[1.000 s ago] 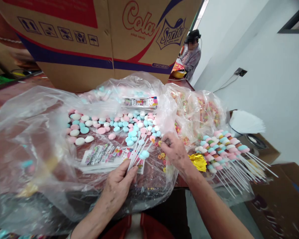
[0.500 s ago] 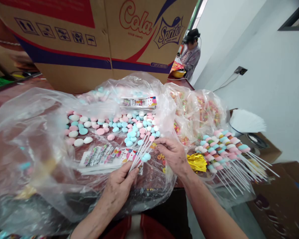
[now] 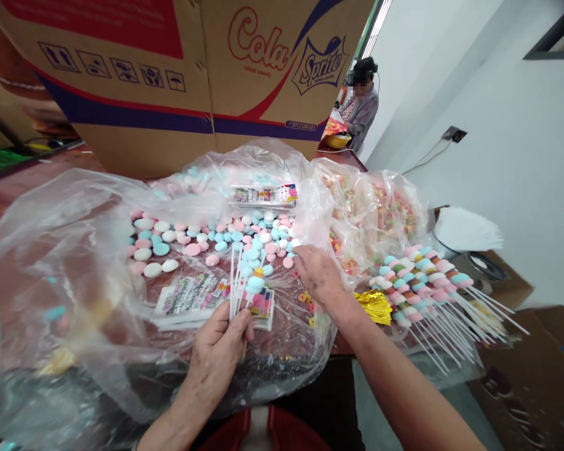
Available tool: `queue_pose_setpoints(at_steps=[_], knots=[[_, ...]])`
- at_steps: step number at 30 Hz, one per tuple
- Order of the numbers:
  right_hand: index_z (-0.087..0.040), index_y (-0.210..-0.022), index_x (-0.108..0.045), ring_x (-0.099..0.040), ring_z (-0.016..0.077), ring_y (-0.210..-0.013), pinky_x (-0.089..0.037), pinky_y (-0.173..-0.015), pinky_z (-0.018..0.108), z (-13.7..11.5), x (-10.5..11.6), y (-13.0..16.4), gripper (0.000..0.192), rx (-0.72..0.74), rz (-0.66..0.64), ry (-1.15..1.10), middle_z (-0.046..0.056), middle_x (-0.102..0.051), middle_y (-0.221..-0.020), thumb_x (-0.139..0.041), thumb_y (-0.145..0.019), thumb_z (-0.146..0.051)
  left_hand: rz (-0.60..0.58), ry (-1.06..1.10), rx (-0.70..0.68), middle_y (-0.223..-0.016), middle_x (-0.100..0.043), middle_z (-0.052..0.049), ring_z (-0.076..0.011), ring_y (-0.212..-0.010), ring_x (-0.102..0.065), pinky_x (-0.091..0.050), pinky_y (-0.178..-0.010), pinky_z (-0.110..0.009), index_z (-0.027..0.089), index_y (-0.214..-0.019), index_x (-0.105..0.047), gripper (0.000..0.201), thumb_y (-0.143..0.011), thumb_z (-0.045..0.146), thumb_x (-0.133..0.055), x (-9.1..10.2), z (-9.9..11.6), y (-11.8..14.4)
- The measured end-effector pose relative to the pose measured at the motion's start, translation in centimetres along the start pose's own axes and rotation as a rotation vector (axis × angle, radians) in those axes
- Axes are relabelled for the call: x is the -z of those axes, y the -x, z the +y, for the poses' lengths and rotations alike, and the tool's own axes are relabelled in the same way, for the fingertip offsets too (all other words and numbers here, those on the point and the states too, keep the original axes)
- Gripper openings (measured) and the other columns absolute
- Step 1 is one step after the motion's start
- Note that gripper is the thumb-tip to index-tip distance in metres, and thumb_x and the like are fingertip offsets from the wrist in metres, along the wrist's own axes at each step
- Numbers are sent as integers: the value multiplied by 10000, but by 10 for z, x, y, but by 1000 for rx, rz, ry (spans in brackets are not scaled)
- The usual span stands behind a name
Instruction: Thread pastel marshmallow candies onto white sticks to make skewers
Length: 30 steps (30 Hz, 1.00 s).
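My left hand [image 3: 220, 352] is closed around several thin white sticks [image 3: 235, 275], held upright over the table. One of these sticks carries a light-blue candy [image 3: 254, 285] with a yellow ring-shaped gummy [image 3: 258, 272] just above it. At the right edge of the loose pink, white and blue candies [image 3: 219, 237] is my right hand [image 3: 320, 275], its back towards me. Its fingertips are partly hidden, so I cannot see whether they hold a candy. Printed packets [image 3: 190, 300] lie in a stack behind my left hand. Small gummy rings [image 3: 305, 299] sit below my right hand.
Clear plastic sheeting [image 3: 108, 194] spreads around the candies. Finished candy skewers [image 3: 425, 279] and gold ties [image 3: 375, 307] lie at the right. A large cardboard box [image 3: 145, 138] stands behind, near bags of gummies [image 3: 380, 200]. Another person [image 3: 364, 103] sits farther back.
My right hand has moved from near the stick tips up to the edge of the candies. My left hand has shifted left and turned the sticks more upright; the yellow ring now shows above the blue candy.
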State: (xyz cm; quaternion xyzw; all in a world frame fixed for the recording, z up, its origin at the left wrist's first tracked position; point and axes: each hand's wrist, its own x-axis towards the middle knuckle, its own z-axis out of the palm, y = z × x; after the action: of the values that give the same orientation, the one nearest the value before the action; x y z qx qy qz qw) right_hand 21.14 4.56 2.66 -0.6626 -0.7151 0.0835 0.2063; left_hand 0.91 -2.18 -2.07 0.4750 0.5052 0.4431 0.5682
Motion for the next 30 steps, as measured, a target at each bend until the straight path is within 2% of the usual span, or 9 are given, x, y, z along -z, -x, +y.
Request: queue_pose_setpoints(at_steps=[2, 5, 8, 11, 16, 22, 27, 30], knots=[[-170, -1019, -663, -627, 220, -919, -482, -763, 309, -5, -5, -5, 222, 26, -101, 306, 124, -666, -1032, -479, -915, -101, 40, 79, 5, -541, -483, 60, -52, -406, -307, -197, -390, -184, 179, -692, -544, 320, -900, 422, -561, 0, -4, -1], [-181, -1074, -629, -609, 220, -936, -473, -736, 298, -13, -13, -6, 234, 66, -123, 435, 122, -633, -1093, -471, -923, -99, 65, 164, 15, -525, -470, 68, -37, -384, -295, -173, -375, -170, 174, -705, -554, 303, -890, 411, -588, -1, -7, -2], [-184, -1043, -605, -594, 209, -938, -471, -765, 290, -18, -21, -9, 166, 117, -27, 332, 95, -635, -1063, -475, -943, -157, 82, 204, 22, -524, -468, 71, -28, -384, -291, -174, -373, -155, 170, -711, -562, 281, -888, 385, -597, -2, -8, -3], [-172, -994, -598, -586, 226, -964, -464, -817, 305, -23, -28, -13, 155, 215, 44, 288, 98, -653, -1008, -458, -942, -130, 85, 213, 12, -526, -472, 72, -23, -390, -294, -179, -374, -145, 169, -703, -563, 274, -884, 372, -601, -3, -7, -3], [-165, -995, -598, -594, 253, -948, -470, -820, 339, -28, -38, -10, 185, 408, -47, 350, 106, -665, -988, -418, -965, -135, 88, 202, 12, -518, -459, 78, -25, -377, -289, -180, -364, -151, 173, -697, -548, 277, -885, 371, -592, -2, -7, -3], [-176, -1011, -574, -585, 236, -996, -467, -851, 314, -13, -41, -4, 124, 526, -98, 310, 95, -659, -1025, -499, -928, -121, 65, 149, 2, -567, -497, 73, -31, -400, -309, -200, -381, -166, 182, -734, -542, 265, -910, 376, -575, 1, -10, -3], [-177, -941, -573, -594, 227, -941, -464, -814, 310, -8, -45, -12, 160, 492, -76, 222, 93, -668, -946, -487, -885, -55, 50, 124, 9, -548, -466, 80, -42, -399, -298, -188, -388, -184, 186, -723, -527, 290, -903, 406, -579, 0, -9, -4], [-195, -859, -555, -588, 201, -840, -455, -748, 293, -7, -45, -16, 178, 333, -18, -18, 51, -649, -855, -521, -794, -33, 42, 101, 23, -528, -446, 83, -48, -390, -266, -166, -389, -199, 187, -699, -521, 309, -895, 421, -572, 0, -7, -5]])
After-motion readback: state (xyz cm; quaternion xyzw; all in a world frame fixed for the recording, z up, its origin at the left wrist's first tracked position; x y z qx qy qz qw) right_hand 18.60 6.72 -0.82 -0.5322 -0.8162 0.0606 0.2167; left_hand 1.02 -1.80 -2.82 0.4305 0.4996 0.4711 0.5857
